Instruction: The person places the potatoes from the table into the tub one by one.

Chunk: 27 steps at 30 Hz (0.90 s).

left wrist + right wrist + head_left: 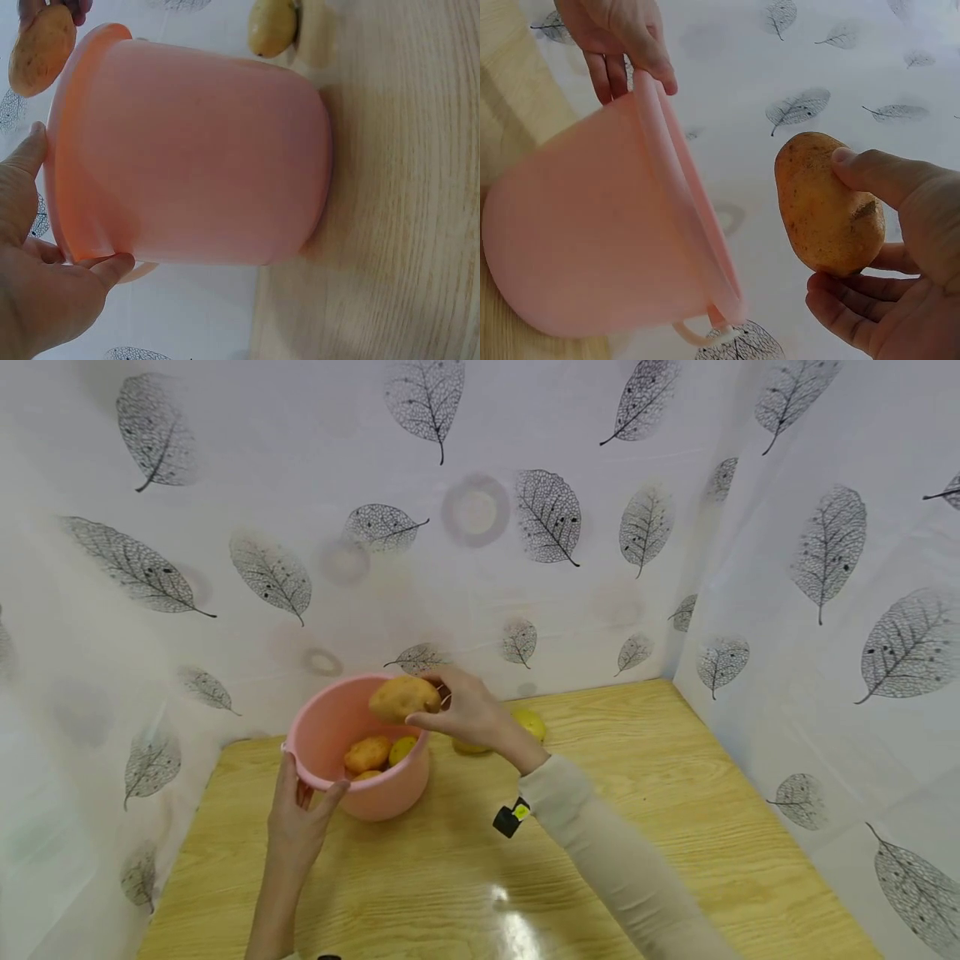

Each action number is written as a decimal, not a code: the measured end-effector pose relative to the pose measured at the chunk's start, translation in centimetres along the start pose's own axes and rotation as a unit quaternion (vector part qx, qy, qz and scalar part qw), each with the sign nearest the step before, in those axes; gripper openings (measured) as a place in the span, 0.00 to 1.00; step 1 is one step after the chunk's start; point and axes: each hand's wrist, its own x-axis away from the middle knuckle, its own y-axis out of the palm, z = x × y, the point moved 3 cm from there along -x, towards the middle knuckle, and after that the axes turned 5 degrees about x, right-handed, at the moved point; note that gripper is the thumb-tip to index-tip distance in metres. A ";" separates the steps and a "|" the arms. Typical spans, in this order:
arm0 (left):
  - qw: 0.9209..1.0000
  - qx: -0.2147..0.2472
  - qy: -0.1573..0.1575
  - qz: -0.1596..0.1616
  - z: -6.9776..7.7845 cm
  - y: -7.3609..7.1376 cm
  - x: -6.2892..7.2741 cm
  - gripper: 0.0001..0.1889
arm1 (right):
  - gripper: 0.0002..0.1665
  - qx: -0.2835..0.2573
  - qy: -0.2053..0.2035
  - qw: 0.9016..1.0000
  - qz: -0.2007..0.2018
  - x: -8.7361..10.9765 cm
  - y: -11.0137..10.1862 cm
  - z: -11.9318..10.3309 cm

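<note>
A pink bucket (390, 795) stands upright at the left back of the table. My left hand (294, 827) grips its near rim, thumb and fingers on either side of the edge. Over the bucket's mouth, my right hand (474, 708) holds a potato (403, 699). The right wrist view shows that potato (825, 202) pinched between thumb and fingertips, with a dark scar on its skin. Inside the bucket lie a brownish potato (367, 753), a yellow round fruit (402, 749) and part of another brownish piece (367, 775).
Behind my right forearm, a yellow-green fruit (529, 723) and another yellowish piece (471, 747) sit on the wooden table (637, 827). Leaf-patterned white sheeting (480, 593) rises along the table's back and sides. A small black device (507, 820) is at my right wrist.
</note>
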 end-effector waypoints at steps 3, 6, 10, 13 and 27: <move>1.000 0.001 0.000 -0.001 -0.1 0.0 0.0 0.54 | 0.33 0.004 -0.006 1.000 -0.010 -0.3 0.9 -0.5; 1.000 -0.002 0.004 -0.004 -0.2 0.0 -0.1 0.54 | 0.34 0.014 -0.012 1.000 -0.014 -0.7 1.8 -0.9; 1.000 -0.006 0.002 -0.009 -0.3 0.0 -0.2 0.54 | 0.36 0.034 -0.027 0.999 -0.014 -1.2 2.8 -1.9; 1.000 -0.009 -0.007 -0.009 -0.3 -0.1 -0.2 0.54 | 0.34 0.043 -0.047 0.998 -0.015 -1.5 3.5 -2.8; 1.000 -0.015 -0.002 -0.009 -0.4 -0.2 -0.3 0.54 | 0.29 0.052 -0.071 0.996 -0.021 -2.4 5.8 -3.9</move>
